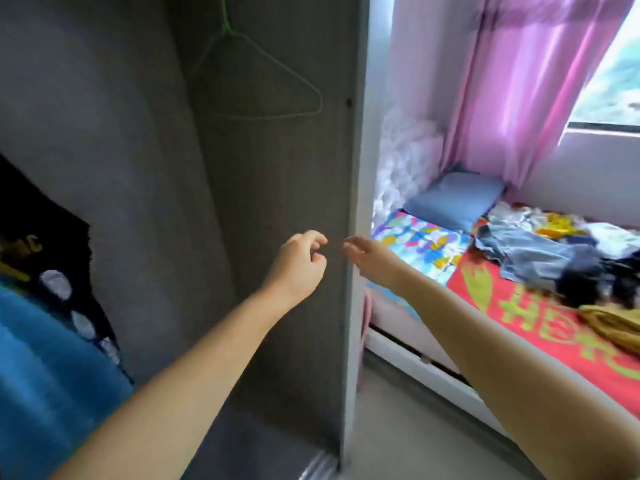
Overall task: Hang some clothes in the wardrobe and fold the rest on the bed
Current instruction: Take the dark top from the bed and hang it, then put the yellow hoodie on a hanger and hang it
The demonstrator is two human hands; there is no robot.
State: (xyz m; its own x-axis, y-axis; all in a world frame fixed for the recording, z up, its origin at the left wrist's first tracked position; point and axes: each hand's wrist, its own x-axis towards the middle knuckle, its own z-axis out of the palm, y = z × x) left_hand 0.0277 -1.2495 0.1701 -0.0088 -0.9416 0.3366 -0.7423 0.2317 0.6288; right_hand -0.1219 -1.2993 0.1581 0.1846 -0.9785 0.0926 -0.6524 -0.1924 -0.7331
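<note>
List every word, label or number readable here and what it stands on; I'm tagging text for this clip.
"HERO": large yellow letters on the red bedspread, cut off by the frame edge, so possibly longer.
Yellow print on the dark garment in the wardrobe: too blurred to read.

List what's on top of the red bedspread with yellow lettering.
On the red bedspread: a heap of mixed clothes, a mustard-yellow garment and a blue pillow further back. Whatever lies beneath the heap is covered.

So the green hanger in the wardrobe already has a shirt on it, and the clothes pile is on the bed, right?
Not quite. The head view shows the green wire hanger hanging bare in the wardrobe, with no shirt on it. The clothes pile is on the bed, as you say.
</note>
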